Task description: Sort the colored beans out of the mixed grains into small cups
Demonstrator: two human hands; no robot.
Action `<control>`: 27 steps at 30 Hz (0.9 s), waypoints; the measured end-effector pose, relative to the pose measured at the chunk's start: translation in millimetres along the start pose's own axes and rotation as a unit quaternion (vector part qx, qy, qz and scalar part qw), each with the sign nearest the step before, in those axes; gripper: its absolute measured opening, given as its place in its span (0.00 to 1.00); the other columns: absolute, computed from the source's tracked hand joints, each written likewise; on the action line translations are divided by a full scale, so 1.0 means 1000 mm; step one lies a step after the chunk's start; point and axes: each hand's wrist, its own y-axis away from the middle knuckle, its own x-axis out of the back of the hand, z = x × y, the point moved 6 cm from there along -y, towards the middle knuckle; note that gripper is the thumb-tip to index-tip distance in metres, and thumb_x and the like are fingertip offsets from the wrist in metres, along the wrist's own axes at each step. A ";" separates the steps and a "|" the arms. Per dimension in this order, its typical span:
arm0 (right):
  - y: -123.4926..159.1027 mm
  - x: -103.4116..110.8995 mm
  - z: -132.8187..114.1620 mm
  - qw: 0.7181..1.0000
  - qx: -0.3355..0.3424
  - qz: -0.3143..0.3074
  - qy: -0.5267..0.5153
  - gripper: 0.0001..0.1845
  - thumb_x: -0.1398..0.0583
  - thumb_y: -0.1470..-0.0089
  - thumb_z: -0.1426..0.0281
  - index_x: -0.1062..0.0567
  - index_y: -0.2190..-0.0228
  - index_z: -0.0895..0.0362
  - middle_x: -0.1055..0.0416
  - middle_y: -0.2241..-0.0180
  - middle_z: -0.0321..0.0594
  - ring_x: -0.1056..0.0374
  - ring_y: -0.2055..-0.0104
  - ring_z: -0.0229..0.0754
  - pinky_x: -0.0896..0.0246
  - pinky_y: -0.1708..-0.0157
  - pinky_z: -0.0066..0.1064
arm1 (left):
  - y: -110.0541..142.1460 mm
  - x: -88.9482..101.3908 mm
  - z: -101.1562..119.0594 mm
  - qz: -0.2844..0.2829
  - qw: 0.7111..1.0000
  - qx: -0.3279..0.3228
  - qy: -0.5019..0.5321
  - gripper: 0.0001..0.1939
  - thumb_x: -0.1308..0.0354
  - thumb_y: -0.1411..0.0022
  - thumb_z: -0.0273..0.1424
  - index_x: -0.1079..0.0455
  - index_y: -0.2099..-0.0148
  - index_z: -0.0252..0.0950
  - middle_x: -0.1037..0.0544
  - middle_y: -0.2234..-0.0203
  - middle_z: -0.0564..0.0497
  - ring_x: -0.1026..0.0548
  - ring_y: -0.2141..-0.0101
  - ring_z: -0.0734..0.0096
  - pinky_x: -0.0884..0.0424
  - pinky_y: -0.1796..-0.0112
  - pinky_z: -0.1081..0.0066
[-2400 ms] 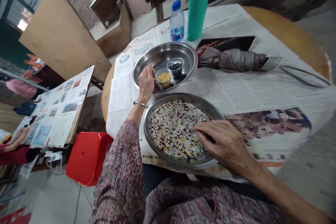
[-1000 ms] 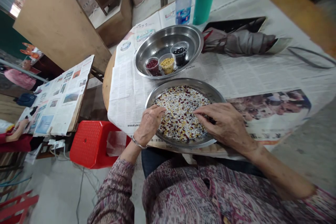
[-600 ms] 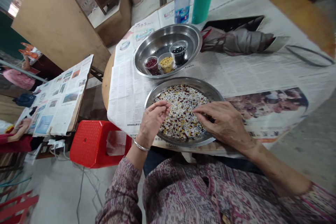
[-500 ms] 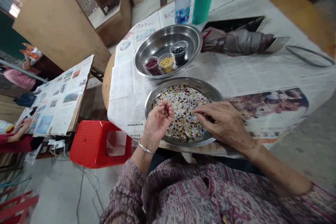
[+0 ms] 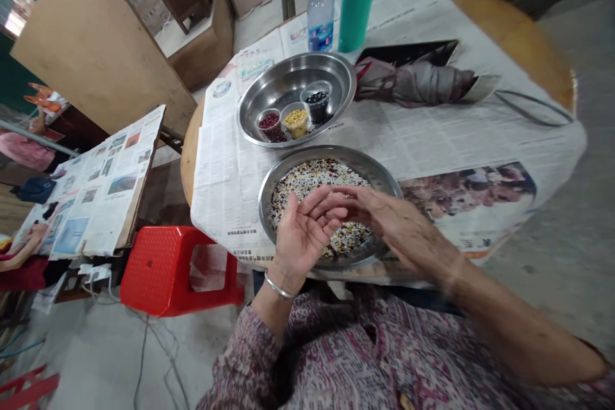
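Observation:
My left hand [image 5: 310, 230], with a silver bangle at the wrist, is palm up over the near side of a steel basin [image 5: 390, 184]. Its fingers are stretched out, and no bean shows on the palm. From the right, my right hand [image 5: 384, 214] reaches across with long, extended fingers, its fingertips at those of the left hand; whether they touch is unclear. White grains mixed with red, yellow and black beans [image 5: 317, 173] cover the basin's bottom. Behind it, a second steel basin [image 5: 264, 90] holds clear cups of red beans [image 5: 270, 123], yellow beans [image 5: 295, 122] and black beans [image 5: 317, 102].
Newspaper [image 5: 504, 141] covers the round table. Toward the back stand a water bottle [image 5: 320, 13] and a green bottle [image 5: 356, 3], beside a folded grey umbrella [image 5: 423, 80]. A red stool [image 5: 158, 269] is at left, near another newspaper-covered table [image 5: 110, 179] where a person sits.
My left hand has opened from a cupped shape and shifted right. My right hand has moved left to meet it, its fingers going from a pinch to stretched out.

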 end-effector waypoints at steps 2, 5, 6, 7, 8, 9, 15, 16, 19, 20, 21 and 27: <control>0.004 -0.014 0.004 0.989 -0.088 -0.034 -0.110 0.29 0.46 0.41 0.42 0.20 0.62 0.51 0.19 0.61 0.43 0.23 0.59 0.46 0.25 0.55 0.40 | 0.002 -0.006 -0.001 -0.010 0.999 0.012 0.048 0.31 0.65 0.24 0.46 0.25 0.46 0.34 0.19 0.51 0.40 0.18 0.58 0.68 0.23 0.57 0.70; 0.011 -0.022 0.008 0.969 -0.166 -0.030 -0.181 0.25 0.41 0.44 0.42 0.20 0.66 0.51 0.19 0.61 0.41 0.24 0.57 0.45 0.27 0.52 0.38 | 0.005 -0.013 -0.003 -0.027 0.993 0.026 0.109 0.29 0.64 0.23 0.42 0.26 0.44 0.30 0.18 0.54 0.39 0.18 0.64 0.70 0.25 0.64 0.74; 0.012 -0.022 0.010 0.964 -0.181 -0.021 -0.193 0.24 0.39 0.45 0.44 0.20 0.65 0.51 0.19 0.61 0.41 0.24 0.57 0.45 0.27 0.51 0.37 | 0.006 -0.014 -0.004 -0.031 0.992 0.032 0.117 0.29 0.64 0.23 0.41 0.26 0.43 0.29 0.18 0.54 0.38 0.18 0.65 0.70 0.25 0.65 0.75; 0.014 -0.021 0.013 0.960 -0.193 -0.012 -0.201 0.22 0.38 0.45 0.46 0.20 0.65 0.51 0.19 0.62 0.41 0.24 0.57 0.45 0.27 0.52 0.38 | 0.007 -0.015 -0.005 -0.034 0.991 0.038 0.120 0.29 0.64 0.23 0.41 0.27 0.43 0.30 0.18 0.53 0.38 0.18 0.65 0.70 0.26 0.66 0.75; 0.015 -0.020 0.016 0.957 -0.204 -0.003 -0.207 0.20 0.38 0.45 0.47 0.20 0.64 0.51 0.19 0.62 0.42 0.24 0.58 0.46 0.26 0.54 0.38 | 0.007 -0.015 -0.006 -0.036 0.991 0.043 0.119 0.29 0.64 0.23 0.41 0.27 0.42 0.30 0.19 0.51 0.38 0.17 0.65 0.69 0.26 0.67 0.75; 0.016 -0.018 0.019 0.954 -0.213 0.004 -0.211 0.19 0.37 0.44 0.49 0.20 0.64 0.51 0.19 0.63 0.42 0.23 0.58 0.46 0.25 0.55 0.38 | 0.007 -0.014 -0.007 -0.037 0.991 0.046 0.117 0.29 0.63 0.23 0.41 0.27 0.42 0.30 0.19 0.50 0.38 0.17 0.64 0.69 0.26 0.68 0.75; 0.016 -0.017 0.030 0.942 -0.241 0.025 -0.231 0.14 0.39 0.40 0.56 0.19 0.63 0.52 0.18 0.62 0.43 0.22 0.61 0.45 0.24 0.58 0.37 | 0.005 -0.008 -0.010 -0.037 0.992 0.036 0.114 0.28 0.63 0.23 0.40 0.26 0.44 0.30 0.20 0.48 0.37 0.17 0.64 0.69 0.26 0.67 0.75; 0.016 -0.018 0.031 0.939 -0.250 0.026 -0.234 0.14 0.40 0.40 0.57 0.19 0.63 0.52 0.18 0.62 0.43 0.22 0.60 0.44 0.24 0.57 0.36 | 0.004 -0.007 -0.010 -0.038 0.992 0.035 0.114 0.28 0.63 0.23 0.40 0.25 0.44 0.30 0.20 0.49 0.37 0.17 0.65 0.70 0.27 0.68 0.75; 0.017 -0.021 0.033 0.932 -0.264 0.031 -0.245 0.13 0.42 0.38 0.61 0.19 0.64 0.53 0.18 0.62 0.44 0.22 0.61 0.42 0.25 0.56 0.34 | 0.003 -0.004 -0.011 -0.038 0.992 0.037 0.111 0.27 0.62 0.23 0.40 0.25 0.44 0.30 0.19 0.50 0.37 0.17 0.66 0.70 0.28 0.70 0.75; 0.017 -0.022 0.033 0.932 -0.262 0.033 -0.248 0.13 0.42 0.39 0.61 0.19 0.64 0.53 0.18 0.63 0.43 0.22 0.62 0.42 0.25 0.56 0.34 | 0.003 -0.003 -0.012 -0.036 0.992 0.040 0.110 0.27 0.62 0.23 0.40 0.25 0.44 0.30 0.19 0.50 0.37 0.17 0.66 0.69 0.28 0.70 0.75; 0.017 -0.022 0.032 0.932 -0.259 0.034 -0.250 0.13 0.42 0.39 0.61 0.19 0.64 0.53 0.18 0.63 0.43 0.22 0.62 0.42 0.24 0.56 0.34 | 0.003 -0.002 -0.012 -0.033 0.993 0.041 0.109 0.27 0.61 0.24 0.39 0.25 0.44 0.30 0.19 0.50 0.37 0.17 0.66 0.69 0.28 0.70 0.75; 0.018 -0.022 0.024 0.939 -0.248 0.050 -0.231 0.11 0.39 0.43 0.60 0.20 0.67 0.53 0.19 0.66 0.41 0.23 0.64 0.42 0.25 0.61 0.32 | 0.003 -0.006 -0.014 -0.036 0.992 0.026 0.121 0.27 0.61 0.23 0.39 0.23 0.50 0.30 0.18 0.52 0.39 0.18 0.70 0.73 0.30 0.73 0.77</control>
